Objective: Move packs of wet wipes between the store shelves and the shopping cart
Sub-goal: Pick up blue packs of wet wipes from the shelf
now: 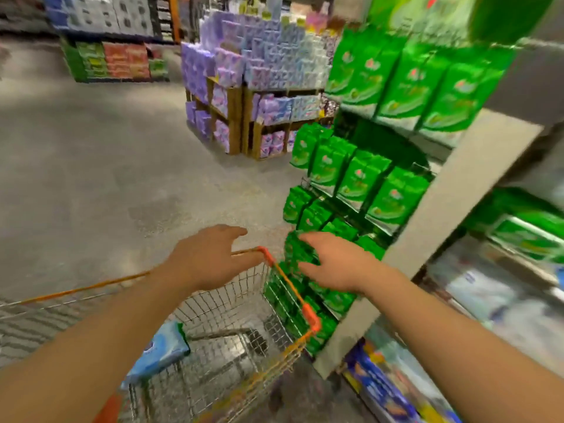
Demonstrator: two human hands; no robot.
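While you stand over the shopping cart (283,355), both of your arms reach forward above its wire basket. Your left hand (210,254) hovers near the cart's far rim at about 12 o'clock from the basket's centre, fingers stretched out and relaxed, holding nothing. Your right hand (338,264) is at roughly 2 o'clock from the basket, fingers spread against a green pack (300,251) that sits just past the cart's orange-capped corner. Motion blur smears that spot, so you seem to be touching or starting to grasp the pack, but I cannot tell whether your fingers actually curl round it.

One pack of wet wipes (158,349), light blue with a darker label, lies inside the cart at about 8 o'clock, tilted against the near-left mesh wall and partly hidden by your left forearm.

More green packs (393,83) fill the end shelves (439,209) at 1 to 3 o'clock, standing upright in rows on several tiers, with the lowest rows just beside the cart's right wall. At 12 o'clock, well apart across the grey floor (91,178), a wooden display (235,123) carries purple and pale blue packages. Further back at 10 o'clock another stack holds green, orange and white goods. At 4 o'clock, low on the side shelving, blurred blue and yellow packages show.
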